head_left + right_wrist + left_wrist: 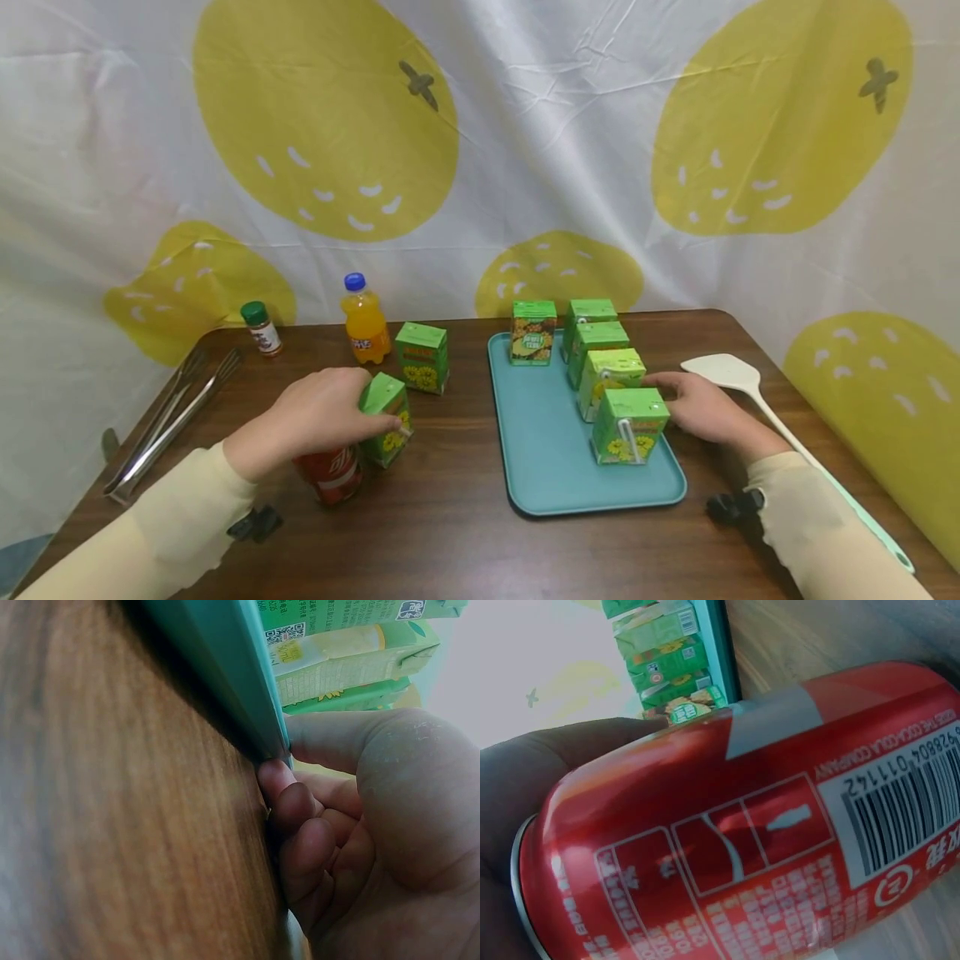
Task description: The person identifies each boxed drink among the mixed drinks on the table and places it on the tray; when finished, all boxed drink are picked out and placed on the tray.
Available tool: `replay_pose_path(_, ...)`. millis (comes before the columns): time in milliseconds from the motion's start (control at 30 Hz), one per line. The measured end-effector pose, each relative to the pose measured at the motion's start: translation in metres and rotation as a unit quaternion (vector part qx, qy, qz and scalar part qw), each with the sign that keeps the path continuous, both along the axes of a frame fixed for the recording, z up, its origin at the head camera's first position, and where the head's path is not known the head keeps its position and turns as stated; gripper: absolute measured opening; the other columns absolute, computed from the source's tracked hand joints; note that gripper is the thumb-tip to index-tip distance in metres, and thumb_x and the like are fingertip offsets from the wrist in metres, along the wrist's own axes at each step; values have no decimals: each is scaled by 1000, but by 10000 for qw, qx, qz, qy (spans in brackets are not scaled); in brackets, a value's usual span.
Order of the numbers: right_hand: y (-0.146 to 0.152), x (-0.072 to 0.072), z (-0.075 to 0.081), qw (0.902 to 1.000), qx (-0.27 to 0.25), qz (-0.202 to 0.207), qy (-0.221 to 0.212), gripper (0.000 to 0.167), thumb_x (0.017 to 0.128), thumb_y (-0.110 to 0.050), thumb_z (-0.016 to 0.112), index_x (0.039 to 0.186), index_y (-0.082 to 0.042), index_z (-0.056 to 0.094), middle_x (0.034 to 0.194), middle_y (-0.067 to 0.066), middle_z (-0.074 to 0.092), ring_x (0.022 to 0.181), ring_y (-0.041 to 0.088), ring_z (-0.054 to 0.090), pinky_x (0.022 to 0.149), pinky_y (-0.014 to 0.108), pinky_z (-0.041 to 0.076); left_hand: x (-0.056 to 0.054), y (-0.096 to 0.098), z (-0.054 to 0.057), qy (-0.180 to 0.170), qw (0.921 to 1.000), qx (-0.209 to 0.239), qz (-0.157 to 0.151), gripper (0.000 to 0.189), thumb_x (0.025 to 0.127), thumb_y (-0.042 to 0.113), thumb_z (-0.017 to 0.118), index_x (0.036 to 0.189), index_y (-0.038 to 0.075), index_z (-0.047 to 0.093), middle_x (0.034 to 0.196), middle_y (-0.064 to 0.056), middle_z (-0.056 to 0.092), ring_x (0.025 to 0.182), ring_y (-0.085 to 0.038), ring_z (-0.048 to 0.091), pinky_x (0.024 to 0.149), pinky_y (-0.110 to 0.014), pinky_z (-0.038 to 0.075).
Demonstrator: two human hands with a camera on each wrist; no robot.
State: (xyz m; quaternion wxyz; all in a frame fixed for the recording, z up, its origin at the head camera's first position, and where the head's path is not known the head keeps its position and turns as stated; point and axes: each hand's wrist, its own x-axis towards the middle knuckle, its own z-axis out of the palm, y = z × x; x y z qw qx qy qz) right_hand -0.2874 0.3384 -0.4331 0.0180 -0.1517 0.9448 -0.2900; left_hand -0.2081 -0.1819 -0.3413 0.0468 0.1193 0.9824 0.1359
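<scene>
My left hand (322,408) grips a green drink carton (390,446) with yellow flowers, its thumb across the front. Close beside that carton, partly under the hand, stands a red Coca-Cola can (335,477); it fills much of the left wrist view. Another green carton (422,358) stands just behind. On the right, a blue-green tray (540,475) bears several green cartons, the nearest carton (630,427) having a straw on its front. At the tray's right rim, my right hand (701,406) pinches the edge between thumb and curled fingers, as the right wrist view shows.
An orange drink bottle (365,325) and a green-capped spice jar (262,329) stand at the back left. Metal tongs (168,429) lie along the left edge. A white spatula (780,425) lies right of the tray, passing by the right forearm. A lemon-print cloth (555,150) hangs behind the table.
</scene>
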Motion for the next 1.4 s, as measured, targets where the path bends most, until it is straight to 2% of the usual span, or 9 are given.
replay_pose_path(167, -1, 1, 0, 10000, -55, 34, -32, 54, 100, -22, 78, 143, 10, 68, 140, 29, 71, 131, 42, 63, 108, 64, 51, 0, 1, -1, 11, 10000, -7, 92, 48, 91, 56, 85, 94, 12, 68, 79, -1, 64, 68, -20, 60, 59, -38, 49)
replay_pose_path(333, -1, 0, 0, 10000, -35, 35, -6, 54, 100, -22, 78, 142, 10, 69, 139, 28, 71, 131, 41, 64, 107, 62, 51, 0, 1, 0, 103, 9999, 12, 67, 43, 91, 50, 86, 93, 11, 67, 78, -1, 64, 68, -20, 59, 59, -37, 49)
replay_pose_path(500, -1, -1, 0, 9999, -53, 42, -80, 54, 99, -21, 78, 143, 10, 68, 136, 26, 73, 113, 32, 63, 96, 48, 52, 0, 0, 2, 188, 9998, -5, 1, 38, 91, 45, 85, 92, 11, 66, 77, -1, 62, 68, -20, 58, 59, -36, 47)
replay_pose_path(567, -1, -1, 0, 9998, -132, 31, -171, 55, 99, -20, 77, 144, 10, 67, 130, 23, 74, 97, 27, 64, 86, 41, 51, 0, 0, 2, 215, 9998, -16, -40, 37, 91, 44, 84, 94, 11, 66, 77, -1, 62, 68, -20, 57, 59, -36, 47)
replay_pose_path(733, 0, -1, 0, 9995, -177, 15, -267, 57, 99, -20, 77, 146, 12, 64, 120, 19, 72, 77, 21, 61, 74, 37, 48, -2, -1, 1, 318, 9993, -20, -177, 35, 91, 41, 84, 97, 12, 67, 78, 0, 61, 68, -19, 57, 59, -35, 46)
replay_pose_path(900, 1, -1, -1, 9998, -52, -12, -211, 57, 99, -21, 77, 146, 11, 65, 124, 19, 73, 94, 24, 62, 81, 39, 47, -4, -2, 2, 411, 9988, -8, -284, 34, 90, 40, 85, 98, 13, 67, 79, 1, 60, 70, -19, 56, 60, -36, 44)
replay_pose_path(1033, 0, -1, 0, 9995, -124, -9, -285, 58, 98, -19, 77, 146, 11, 65, 121, 19, 72, 87, 24, 62, 79, 39, 47, -5, -1, 5, 462, 9982, 53, -390, 32, 91, 39, 85, 99, 13, 68, 79, 2, 60, 70, -19, 56, 61, -36, 45)
replay_pose_path(1267, -1, -1, 0, 10000, 22, -15, -70, 55, 98, -21, 77, 144, 9, 68, 138, 26, 72, 112, 31, 61, 99, 49, 51, -12, 7, 17, 677, 9953, 180, -674, 30, 94, 39, 83, 103, 13, 69, 80, 4, 60, 71, -18, 56, 64, -36, 44)
replay_pose_path(1400, 0, -2, 0, 9999, -10, -15, -127, 56, 99, -21, 77, 145, 10, 67, 139, 27, 71, 113, 32, 61, 100, 51, 50, -17, 19, 25, 806, 9924, 248, -902, 29, 94, 38, 84, 96, 15, 67, 78, 4, 56, 70, -17, 53, 64, -36, 42)
